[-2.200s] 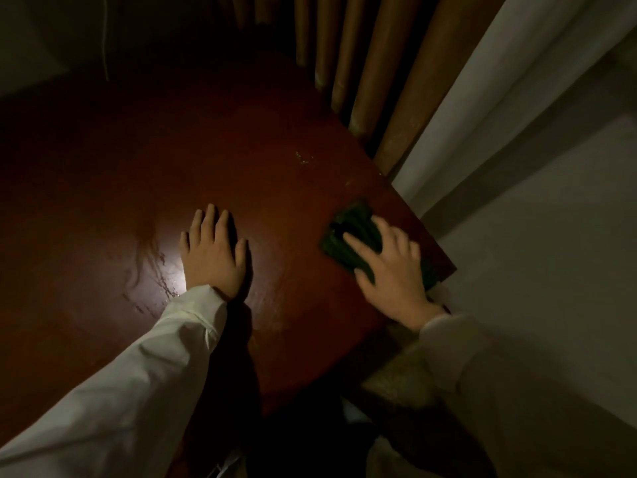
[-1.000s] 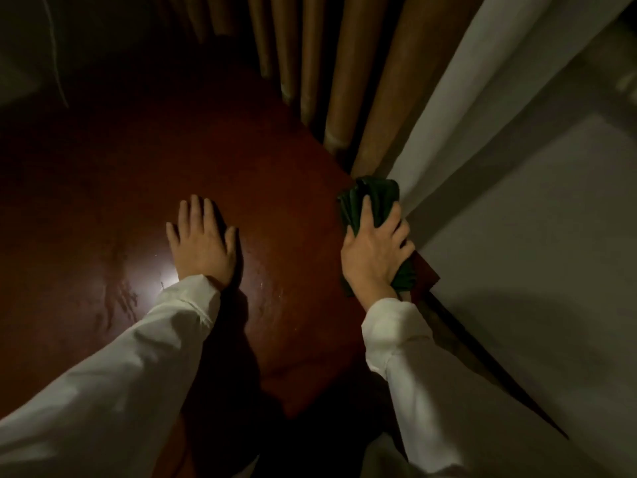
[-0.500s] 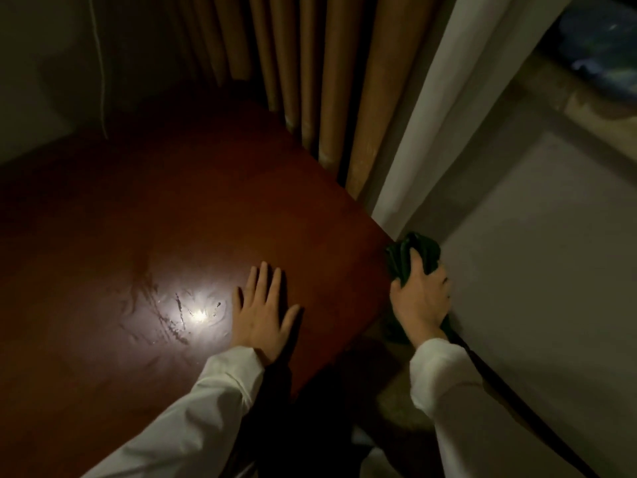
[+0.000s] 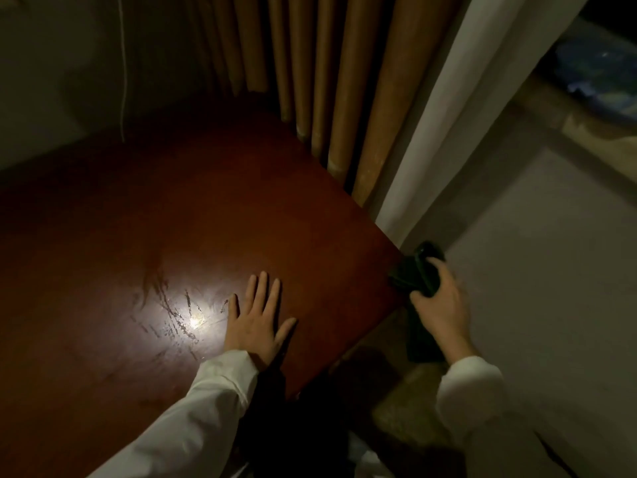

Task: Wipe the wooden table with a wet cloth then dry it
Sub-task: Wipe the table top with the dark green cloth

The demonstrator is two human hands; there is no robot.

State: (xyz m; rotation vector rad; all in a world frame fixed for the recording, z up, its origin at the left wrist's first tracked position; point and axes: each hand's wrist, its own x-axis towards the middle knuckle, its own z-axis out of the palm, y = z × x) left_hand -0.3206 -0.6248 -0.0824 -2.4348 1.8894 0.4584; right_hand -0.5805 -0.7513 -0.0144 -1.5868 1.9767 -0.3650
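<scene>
Head view shows the left hand [image 4: 256, 324] spread flat on the wooden table [image 4: 241, 208], likely bracing, while the right hand [image 4: 439, 310] grips the dark cloth [image 4: 418, 270] just off the table's edge.

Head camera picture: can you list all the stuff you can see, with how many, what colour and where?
table: one, dark reddish-brown wood, fills the left and middle; a bright light spot with wet streaks beside the left hand
cloth: one, dark green, past the table's right corner
curtain: one, tan folds, behind the table at the top
cord: one, thin and white, hanging at the upper left
floor: pale grey, on the right
left hand: flat on the table, white sleeve
right hand: grips the cloth, white sleeve
</scene>
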